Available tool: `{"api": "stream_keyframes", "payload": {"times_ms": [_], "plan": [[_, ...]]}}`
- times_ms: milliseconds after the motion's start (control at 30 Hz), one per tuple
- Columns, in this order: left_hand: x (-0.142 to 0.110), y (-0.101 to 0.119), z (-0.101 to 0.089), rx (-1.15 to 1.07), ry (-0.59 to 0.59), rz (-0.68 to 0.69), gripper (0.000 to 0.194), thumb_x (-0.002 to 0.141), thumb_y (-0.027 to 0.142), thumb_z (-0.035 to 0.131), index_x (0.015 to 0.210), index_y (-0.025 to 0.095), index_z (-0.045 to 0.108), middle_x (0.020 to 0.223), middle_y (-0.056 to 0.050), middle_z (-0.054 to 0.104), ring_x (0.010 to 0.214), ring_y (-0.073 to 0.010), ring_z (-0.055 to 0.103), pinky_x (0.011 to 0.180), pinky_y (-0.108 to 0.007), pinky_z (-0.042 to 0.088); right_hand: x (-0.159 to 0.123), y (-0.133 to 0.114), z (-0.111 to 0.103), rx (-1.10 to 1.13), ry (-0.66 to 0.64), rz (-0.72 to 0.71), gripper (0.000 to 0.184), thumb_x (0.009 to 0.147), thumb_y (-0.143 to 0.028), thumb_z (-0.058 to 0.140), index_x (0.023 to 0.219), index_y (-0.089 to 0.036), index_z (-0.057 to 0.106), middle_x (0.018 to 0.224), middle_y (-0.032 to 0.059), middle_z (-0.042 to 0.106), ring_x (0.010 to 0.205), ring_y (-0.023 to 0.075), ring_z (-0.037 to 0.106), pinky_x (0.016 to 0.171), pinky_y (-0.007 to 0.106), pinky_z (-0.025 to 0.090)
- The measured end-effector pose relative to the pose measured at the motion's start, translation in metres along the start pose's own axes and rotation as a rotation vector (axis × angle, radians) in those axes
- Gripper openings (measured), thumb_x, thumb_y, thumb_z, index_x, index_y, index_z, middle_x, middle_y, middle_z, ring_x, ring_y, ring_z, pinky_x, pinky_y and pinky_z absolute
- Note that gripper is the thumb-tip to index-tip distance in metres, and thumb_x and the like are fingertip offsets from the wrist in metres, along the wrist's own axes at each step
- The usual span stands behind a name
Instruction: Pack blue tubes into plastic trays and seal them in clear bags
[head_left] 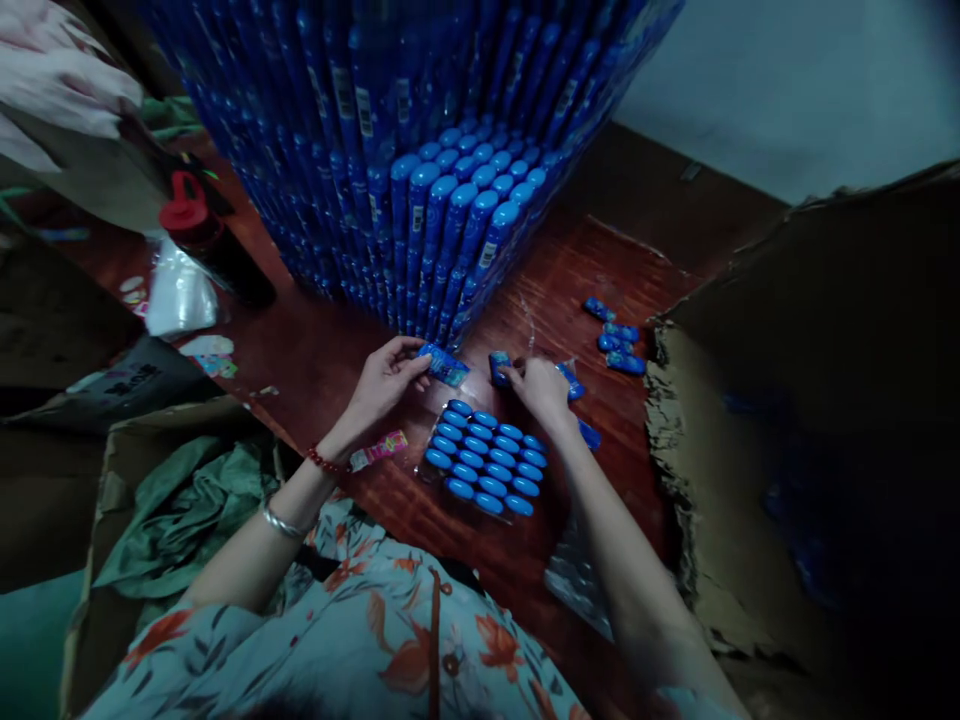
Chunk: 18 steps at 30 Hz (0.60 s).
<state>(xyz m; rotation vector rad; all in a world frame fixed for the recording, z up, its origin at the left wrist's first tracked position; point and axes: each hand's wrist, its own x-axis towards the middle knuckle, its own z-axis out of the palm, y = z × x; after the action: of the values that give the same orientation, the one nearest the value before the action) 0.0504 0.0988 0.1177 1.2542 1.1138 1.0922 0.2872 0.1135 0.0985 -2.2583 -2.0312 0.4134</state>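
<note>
My left hand (391,376) is closed around the end of a small blue printed container (448,367), thumb and fingers pinching it; there may be more than one side by side. To the right, my right hand (541,388) pinches another small blue container (499,368) between thumb and fingers. Just below both hands lies a block of blue containers (480,446) standing in rows with oval light-blue tops up, apparently in clear film. More blue containers (570,381) lie beside and partly behind my right hand.
A tall stack of film-wrapped blue containers (315,180) rises behind my hands. Several loose ones (621,345) lie at right near a torn cardboard box (675,440). A red-lidded bottle (217,250), plastic bags (180,290) and a pink wrapper (379,450) are at left, above a box with green cloth (187,510).
</note>
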Motion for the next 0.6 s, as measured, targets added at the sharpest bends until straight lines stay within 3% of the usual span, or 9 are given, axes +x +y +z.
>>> {"api": "stream_keyframes", "payload": {"times_ms": [67,167,300,400,467,533,600], "plan": [[-0.008,0.001,-0.002,-0.098,-0.003,-0.063,0.035,0.074,0.039,0.064,0.096,0.012,0.056,0.059,0.003,0.059,0.051,-0.0093,0.055,0.052,-0.02,0.046,0.002,-0.012,0.007,-0.13,-0.034,-0.02,0.038,0.085,-0.043,0.052,0.101,-0.01,0.063,0.109,0.0253,0.061,0.103,0.0339,0.057,0.077,0.037,0.042],[-0.017,0.008,-0.003,-0.141,-0.022,-0.108,0.037,0.075,0.04,0.064,0.097,0.012,0.057,0.059,0.003,0.058,0.051,-0.0086,0.054,0.052,-0.02,0.046,0.006,-0.017,0.01,-0.172,-0.108,-0.063,0.033,0.085,-0.035,0.055,0.104,-0.009,0.061,0.109,0.0234,0.061,0.101,0.0311,0.058,0.076,0.034,0.042],[-0.033,0.019,-0.015,-0.046,-0.017,-0.107,0.035,0.073,0.04,0.066,0.094,0.012,0.06,0.068,0.001,0.061,0.057,-0.0089,0.056,0.053,-0.018,0.045,-0.013,0.005,-0.015,-0.062,-0.131,-0.122,0.025,0.09,-0.028,0.043,0.101,-0.012,0.059,0.097,0.015,0.066,0.089,0.0228,0.061,0.074,0.029,0.042],[-0.057,0.022,-0.03,0.128,-0.031,-0.04,0.028,0.077,0.036,0.063,0.094,0.014,0.062,0.079,-0.001,0.065,0.069,-0.0116,0.06,0.062,-0.02,0.048,-0.062,0.03,-0.048,0.263,-0.106,-0.206,0.03,0.09,-0.035,0.044,0.111,-0.016,0.053,0.096,0.0088,0.066,0.084,0.0197,0.061,0.073,0.029,0.044],[-0.078,0.019,-0.038,0.253,-0.054,0.034,0.023,0.079,0.032,0.062,0.094,0.015,0.064,0.085,-0.002,0.067,0.077,-0.0134,0.062,0.07,-0.022,0.049,-0.105,0.042,-0.066,0.475,-0.214,-0.218,0.035,0.087,-0.043,0.048,0.113,-0.02,0.051,0.096,0.0054,0.065,0.082,0.0182,0.061,0.071,0.028,0.047],[-0.099,0.011,-0.041,0.349,-0.084,0.113,0.018,0.082,0.028,0.06,0.095,0.016,0.064,0.088,-0.003,0.068,0.081,-0.0141,0.063,0.075,-0.024,0.049,-0.147,0.047,-0.072,0.562,-0.384,-0.179,0.032,0.084,-0.046,0.053,0.104,-0.021,0.055,0.088,0.003,0.066,0.076,0.017,0.062,0.065,0.026,0.048],[-0.118,-0.002,-0.038,0.412,-0.115,0.206,0.017,0.086,0.023,0.055,0.1,0.017,0.063,0.092,-0.004,0.068,0.084,-0.0141,0.064,0.077,-0.024,0.05,-0.183,0.044,-0.062,0.554,-0.394,-0.134,0.028,0.083,-0.045,0.056,0.095,-0.02,0.059,0.081,0.0023,0.067,0.071,0.0165,0.062,0.062,0.025,0.049]]}}
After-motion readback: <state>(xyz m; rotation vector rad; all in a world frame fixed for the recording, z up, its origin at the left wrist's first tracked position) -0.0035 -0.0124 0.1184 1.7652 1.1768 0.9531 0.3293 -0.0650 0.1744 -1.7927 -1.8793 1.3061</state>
